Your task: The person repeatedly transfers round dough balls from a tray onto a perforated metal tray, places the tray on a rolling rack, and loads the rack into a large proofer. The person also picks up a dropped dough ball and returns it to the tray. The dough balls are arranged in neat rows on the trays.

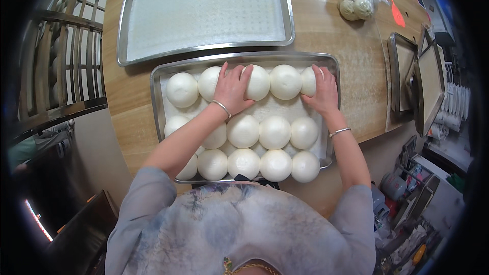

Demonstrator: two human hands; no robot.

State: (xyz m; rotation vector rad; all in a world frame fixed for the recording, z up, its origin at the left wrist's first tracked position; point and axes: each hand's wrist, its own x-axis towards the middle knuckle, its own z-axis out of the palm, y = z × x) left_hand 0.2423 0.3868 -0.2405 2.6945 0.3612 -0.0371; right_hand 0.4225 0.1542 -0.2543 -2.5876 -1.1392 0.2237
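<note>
A metal tray [154, 110] lined with pale sheeting lies before me, holding three rows of smooth, round white buns. In the back row, my left hand [233, 88] reaches between the second bun [209, 80] and the third bun [259, 83]. Its forefinger and thumb press against the left side of the third bun. My right hand [324, 91] cups the rightmost bun [308, 81] at the tray's right wall. A middle bun [285, 82] sits between those two, so three touching buns are held between my hands. My left forearm hides parts of the nearer rows.
Behind, another lined metal tray [206, 47] rests on the wooden table [359, 84]. A plastic bag of pale buns [355, 2] and an orange-red long-handled paddle [397, 15] lie far right. Stacked trays [405, 72] occupy the right edge; a barred rack [70, 57] stands left.
</note>
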